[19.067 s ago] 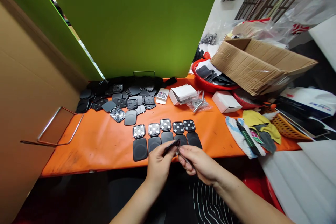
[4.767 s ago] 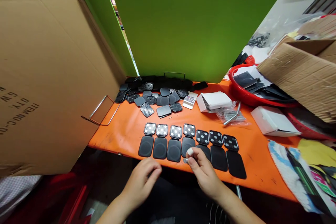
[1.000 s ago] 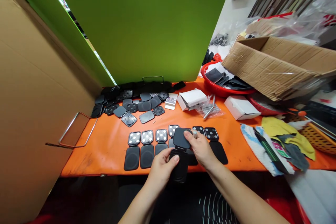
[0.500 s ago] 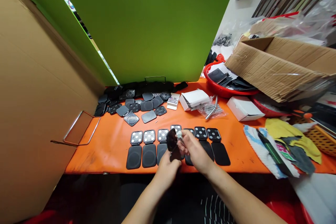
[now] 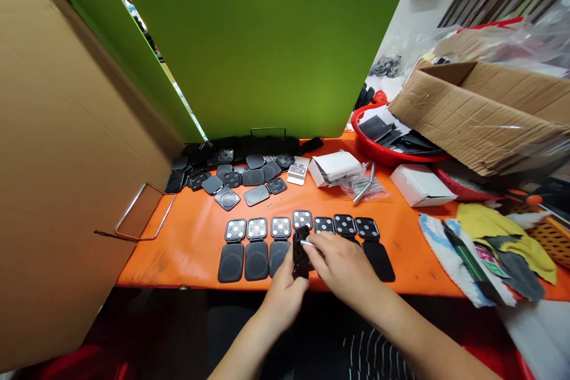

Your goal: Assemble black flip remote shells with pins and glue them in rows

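Observation:
My left hand (image 5: 282,291) is closed around a black hinged piece (image 5: 300,238), held tilted above the front of the orange table. From the right, my right hand (image 5: 347,262) pinches a thin silver metal rod (image 5: 307,243), whose visible part lies against the black piece; the fingers hide its rest. Behind and beside my hands lies a row of opened black hinged pieces (image 5: 256,261). Their upper square plates (image 5: 257,228) carry several round silver discs, and their lower panels are plain black. My hands cover some of the middle ones.
Loose black folding pieces (image 5: 253,177) are heaped at the back left. A small printed box (image 5: 298,170), white boxes (image 5: 333,166) and bagged metal rods (image 5: 367,185) sit behind the row. Rightward are a red basin (image 5: 378,153), a cardboard box (image 5: 467,124) and cloths (image 5: 503,237).
The black piece in my left hand has turned more upright. My right hand has rolled over, back now upward, with the rod pointing left against the piece. The view has shifted slightly.

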Available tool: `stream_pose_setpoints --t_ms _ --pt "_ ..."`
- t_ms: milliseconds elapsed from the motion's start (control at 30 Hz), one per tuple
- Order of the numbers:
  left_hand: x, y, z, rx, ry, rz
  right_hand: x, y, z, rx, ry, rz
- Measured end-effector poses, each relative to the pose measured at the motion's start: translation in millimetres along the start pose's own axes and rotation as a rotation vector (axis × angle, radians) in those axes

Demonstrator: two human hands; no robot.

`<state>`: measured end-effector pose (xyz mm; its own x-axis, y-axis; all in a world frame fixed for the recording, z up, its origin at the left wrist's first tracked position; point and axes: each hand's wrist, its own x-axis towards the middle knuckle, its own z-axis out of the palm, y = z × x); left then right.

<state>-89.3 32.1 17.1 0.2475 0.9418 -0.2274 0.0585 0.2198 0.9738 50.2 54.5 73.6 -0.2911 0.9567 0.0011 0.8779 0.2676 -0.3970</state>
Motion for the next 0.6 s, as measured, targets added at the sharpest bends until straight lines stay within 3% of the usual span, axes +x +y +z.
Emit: stream_pose_setpoints --t_ms 100,200,300,467,600 --pt "-3 -3 -0.5 0.207 -0.011 0.133 0 1 -6 -0.059 -0.057 -0.039" --pt "-5 -2 -1.4 0.297 -0.025 0.140 2 3 -12 0.014 -0.141 -0.143" --pt "-6 3 0.4 0.294 -0.022 0.129 5 5 -13 0.072 -0.135 -0.146" --pt "-2 9 7.7 0.113 -0.027 0.083 4 7 -1 0.235 -0.093 -0.172" --pt "3 9 12.0 -0.158 0.026 -0.139 -1 8 7 0.278 -0.092 -0.171"
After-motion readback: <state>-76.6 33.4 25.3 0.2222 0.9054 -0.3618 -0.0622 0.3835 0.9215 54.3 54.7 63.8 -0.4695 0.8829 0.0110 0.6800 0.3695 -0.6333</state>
